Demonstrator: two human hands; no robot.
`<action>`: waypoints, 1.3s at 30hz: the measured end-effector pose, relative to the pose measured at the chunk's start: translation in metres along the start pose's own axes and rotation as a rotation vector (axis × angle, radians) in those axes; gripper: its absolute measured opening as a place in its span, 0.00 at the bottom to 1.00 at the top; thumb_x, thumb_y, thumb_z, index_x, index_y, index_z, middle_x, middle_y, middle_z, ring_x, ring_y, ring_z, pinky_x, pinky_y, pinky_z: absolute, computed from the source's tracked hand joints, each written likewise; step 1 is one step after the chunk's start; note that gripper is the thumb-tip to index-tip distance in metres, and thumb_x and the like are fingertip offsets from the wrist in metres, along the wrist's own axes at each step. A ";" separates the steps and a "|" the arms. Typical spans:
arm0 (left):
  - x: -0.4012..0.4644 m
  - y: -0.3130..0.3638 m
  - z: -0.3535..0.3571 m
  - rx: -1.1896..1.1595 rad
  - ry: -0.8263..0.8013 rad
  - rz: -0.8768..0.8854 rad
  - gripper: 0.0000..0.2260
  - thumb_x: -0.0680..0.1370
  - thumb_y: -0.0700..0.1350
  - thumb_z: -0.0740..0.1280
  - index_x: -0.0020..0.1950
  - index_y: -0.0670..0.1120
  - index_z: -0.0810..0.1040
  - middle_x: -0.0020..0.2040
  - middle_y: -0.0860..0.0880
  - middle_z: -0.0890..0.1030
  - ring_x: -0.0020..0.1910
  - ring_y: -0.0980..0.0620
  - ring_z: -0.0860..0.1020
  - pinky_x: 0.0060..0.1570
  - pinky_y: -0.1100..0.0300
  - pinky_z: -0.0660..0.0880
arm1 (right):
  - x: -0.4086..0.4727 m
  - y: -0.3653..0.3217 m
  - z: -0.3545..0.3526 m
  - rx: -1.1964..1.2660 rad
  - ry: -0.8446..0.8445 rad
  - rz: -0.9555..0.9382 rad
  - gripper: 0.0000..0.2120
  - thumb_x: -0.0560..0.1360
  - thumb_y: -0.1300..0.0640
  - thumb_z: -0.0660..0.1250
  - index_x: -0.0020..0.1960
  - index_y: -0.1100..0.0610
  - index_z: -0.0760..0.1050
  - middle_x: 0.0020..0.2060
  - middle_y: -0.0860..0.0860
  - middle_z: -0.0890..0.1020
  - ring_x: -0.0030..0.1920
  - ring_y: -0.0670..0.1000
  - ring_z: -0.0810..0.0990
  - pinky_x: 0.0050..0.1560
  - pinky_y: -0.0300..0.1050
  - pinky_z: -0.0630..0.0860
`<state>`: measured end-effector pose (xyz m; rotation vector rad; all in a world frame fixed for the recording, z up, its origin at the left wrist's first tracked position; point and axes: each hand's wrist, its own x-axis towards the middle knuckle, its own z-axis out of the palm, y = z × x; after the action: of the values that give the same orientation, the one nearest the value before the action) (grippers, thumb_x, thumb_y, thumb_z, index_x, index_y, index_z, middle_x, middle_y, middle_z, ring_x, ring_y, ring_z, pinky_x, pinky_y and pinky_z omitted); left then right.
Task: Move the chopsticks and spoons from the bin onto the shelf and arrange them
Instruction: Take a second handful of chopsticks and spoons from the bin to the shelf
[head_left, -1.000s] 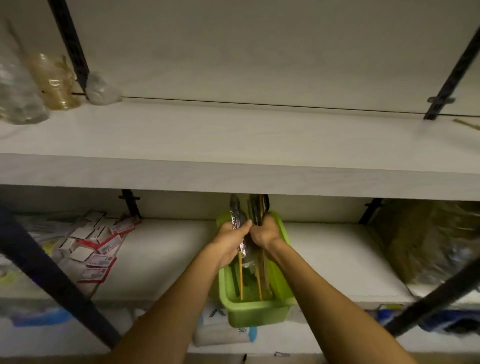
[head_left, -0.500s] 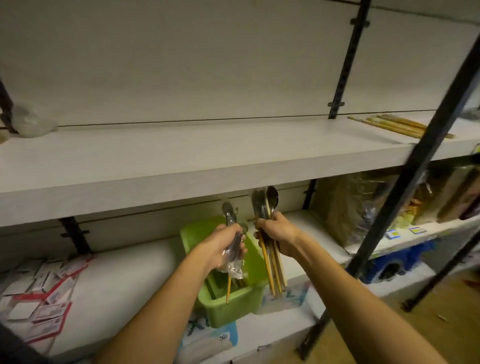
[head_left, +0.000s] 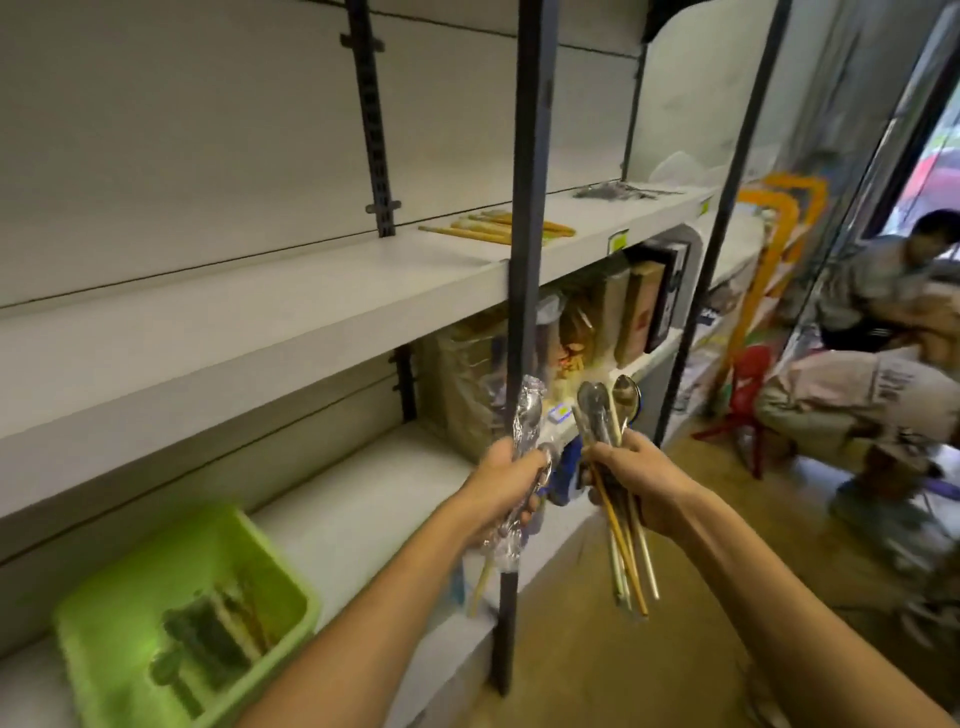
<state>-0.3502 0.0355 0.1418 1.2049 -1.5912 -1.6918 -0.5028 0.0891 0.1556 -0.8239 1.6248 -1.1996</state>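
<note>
My left hand (head_left: 506, 480) grips a plastic-wrapped bundle of spoons (head_left: 527, 415) with a chopstick end hanging below. My right hand (head_left: 636, 480) grips a bundle of metal spoons and chopsticks (head_left: 621, 525), spoon bowls up. Both hands are held out in front of a black upright post (head_left: 522, 260). The green bin (head_left: 93, 623) stands on the lower shelf at the bottom left with dark utensils still inside. On the white upper shelf (head_left: 311, 291) lie wooden chopsticks (head_left: 483, 231) and, farther right, a pile of metal spoons (head_left: 618, 191).
Packaged goods and boxes (head_left: 613, 322) fill the lower shelf behind my hands. A second black post (head_left: 727, 208) stands to the right. A person (head_left: 872, 374) crouches on the floor at the right near a red stool (head_left: 748, 379) and an orange frame.
I have turned right and carried both bundles away from the green bin, which now lies at the bottom left. The shelf's far end with chopsticks and spoons has come into view.
</note>
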 end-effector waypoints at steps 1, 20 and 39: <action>0.014 0.011 0.015 0.011 -0.020 0.021 0.08 0.77 0.46 0.63 0.51 0.44 0.69 0.33 0.46 0.73 0.24 0.52 0.70 0.22 0.62 0.64 | 0.007 -0.007 -0.019 0.005 0.020 -0.020 0.06 0.78 0.63 0.63 0.53 0.65 0.70 0.29 0.57 0.76 0.27 0.51 0.75 0.29 0.46 0.74; 0.256 0.265 0.114 -0.299 0.166 0.269 0.07 0.79 0.42 0.66 0.51 0.39 0.75 0.39 0.44 0.80 0.27 0.53 0.78 0.23 0.64 0.74 | 0.242 -0.242 -0.206 0.088 -0.215 -0.164 0.05 0.78 0.62 0.63 0.52 0.64 0.73 0.29 0.55 0.77 0.28 0.48 0.76 0.26 0.39 0.77; 0.411 0.315 -0.002 -0.481 0.693 0.236 0.14 0.76 0.37 0.69 0.60 0.35 0.78 0.38 0.43 0.81 0.25 0.50 0.75 0.24 0.64 0.75 | 0.460 -0.339 -0.105 0.144 -0.507 -0.120 0.07 0.81 0.64 0.59 0.45 0.62 0.73 0.33 0.54 0.77 0.25 0.46 0.75 0.22 0.36 0.71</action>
<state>-0.6047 -0.3689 0.3430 1.1205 -0.8096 -1.2105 -0.7639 -0.3885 0.3591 -1.0437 1.0788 -1.0650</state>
